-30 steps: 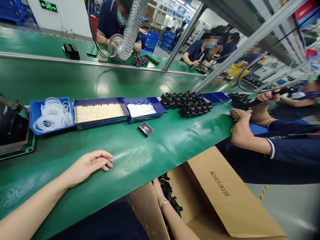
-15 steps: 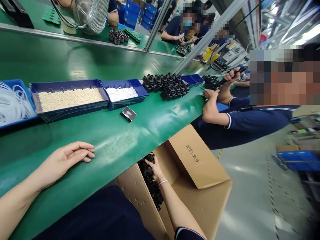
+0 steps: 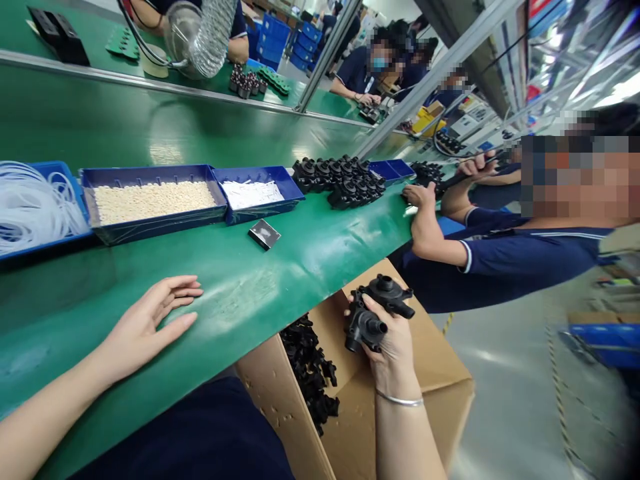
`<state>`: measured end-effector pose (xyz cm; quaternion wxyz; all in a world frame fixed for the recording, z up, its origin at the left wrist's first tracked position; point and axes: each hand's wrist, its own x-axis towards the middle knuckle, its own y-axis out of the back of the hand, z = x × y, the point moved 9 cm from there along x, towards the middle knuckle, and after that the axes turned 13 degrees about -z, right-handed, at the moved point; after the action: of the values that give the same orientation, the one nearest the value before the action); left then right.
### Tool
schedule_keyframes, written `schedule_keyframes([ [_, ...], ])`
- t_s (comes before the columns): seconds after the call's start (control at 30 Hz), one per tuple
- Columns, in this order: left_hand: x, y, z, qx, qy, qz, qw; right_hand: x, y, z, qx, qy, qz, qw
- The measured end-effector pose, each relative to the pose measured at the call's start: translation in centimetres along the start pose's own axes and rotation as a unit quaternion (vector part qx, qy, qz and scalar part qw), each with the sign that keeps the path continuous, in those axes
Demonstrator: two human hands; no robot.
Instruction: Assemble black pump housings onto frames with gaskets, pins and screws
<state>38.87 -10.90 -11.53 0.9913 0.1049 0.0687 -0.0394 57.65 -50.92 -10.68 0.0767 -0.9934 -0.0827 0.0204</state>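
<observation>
Here, the right hand grips black plastic parts with stubby pipes over the cardboard box at lower right, best held snugly, while the left hand lies open at lower left.

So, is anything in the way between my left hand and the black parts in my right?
Nothing visible blocks your left hand from the black parts in your right hand. The green bench's edge runs between them; the small black box lies farther off.
</observation>
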Motion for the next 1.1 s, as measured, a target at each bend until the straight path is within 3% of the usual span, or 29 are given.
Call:
schedule_keyframes([
  [0.13,-0.9,-0.6,1.2,0.194,-0.029,0.042,0.980,0.5,-13.6,-0.7,-0.069,0.016,-0.168,0.983],
  [0.2,-1.2,-0.5,1.4,0.242,-0.025,0.054,0.968,0.0,-19.8,0.1,-0.147,0.045,-0.243,0.958],
  [0.27,-1.4,-0.4,1.7,0.264,-0.026,0.064,0.962,-0.9,-24.6,0.7,-0.229,0.089,-0.312,0.918],
  [0.37,-1.6,0.0,2.1,0.273,-0.030,0.082,0.958,-2.4,-28.8,0.5,-0.306,0.150,-0.405,0.849],
  [0.43,-1.5,0.1,1.8,0.269,-0.020,0.084,0.959,-3.1,-29.8,0.2,-0.320,0.162,-0.452,0.817],
  [0.5,-1.4,0.0,1.4,0.265,-0.003,0.081,0.961,-3.3,-29.8,0.0,-0.319,0.152,-0.473,0.807],
  [0.63,-1.6,-0.5,1.3,0.287,-0.002,0.088,0.954,-2.7,-27.3,0.3,-0.293,0.135,-0.428,0.844],
  [0.7,-1.6,-0.8,1.7,0.309,-0.018,0.100,0.946,-1.8,-23.8,0.6,-0.278,0.144,-0.339,0.887],
  [0.77,-1.7,-0.7,1.8,0.319,-0.017,0.126,0.939,-0.7,-17.4,1.1,-0.295,0.164,-0.169,0.926],
  [0.8,-1.7,-0.5,1.7,0.318,-0.007,0.141,0.937,-0.6,-13.2,1.4,-0.324,0.171,-0.059,0.929],
  [0.87,-1.7,0.3,1.2,0.304,0.024,0.174,0.936,-1.0,-4.6,3.2,-0.396,0.127,0.129,0.900],
  [0.9,-1.6,0.8,0.9,0.293,0.040,0.190,0.936,-1.1,-0.9,4.9,-0.454,0.069,0.170,0.872],
  [1.0,-1.3,1.9,0.6,0.281,0.067,0.222,0.931,-2.4,7.0,11.1,-0.509,-0.042,0.166,0.844],
  [1.1,-0.8,1.8,1.8,0.344,0.051,0.230,0.909,-5.1,9.4,19.3,-0.572,-0.155,0.033,0.805],
])
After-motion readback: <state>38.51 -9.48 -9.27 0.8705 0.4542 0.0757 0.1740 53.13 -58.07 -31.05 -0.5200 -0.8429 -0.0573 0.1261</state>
